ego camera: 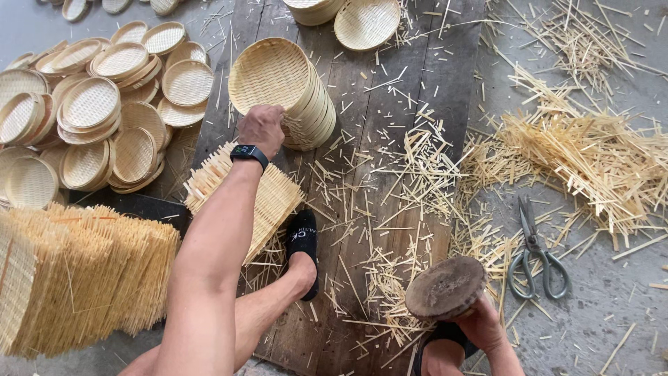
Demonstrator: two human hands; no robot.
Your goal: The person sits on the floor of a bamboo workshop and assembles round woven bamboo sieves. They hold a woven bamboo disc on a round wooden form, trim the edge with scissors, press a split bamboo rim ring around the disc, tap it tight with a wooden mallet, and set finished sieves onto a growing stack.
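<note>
The left hand [261, 129] had its grip closed on the near rim of a stack of round woven baskets [284, 90], which lay tipped on its side w/ the open face turned up-left. A dark watch [249, 153] sat on that wrist. Just below the grip, under the forearm, lay a pile of flat woven mats [268, 198] w/ frayed edges, resting on the wooden boards [390, 104]. A foot in a black sandal [303, 247] stood right beside the mats.

The right hand [480, 326] held a round dark wooden block [445, 287], fingers wrapped under its lower right edge, so the grip was shut on it; block tilted, flat face up. Just right of that grip, on the concrete floor [612, 306], lay a pair of scissors [536, 257], apart from the hand, blades pointing away. Beyond them, a big heap of bamboo slivers [584, 153], w/ more offcuts scattered over the boards btw. both hands.

Far left of the left grip: many loose baskets in a heap [104, 118], and nearer the person a tall bundle of mats [76, 278]. Above the stack, at the top edge, one more single basket [367, 22] and part of another stack.
</note>
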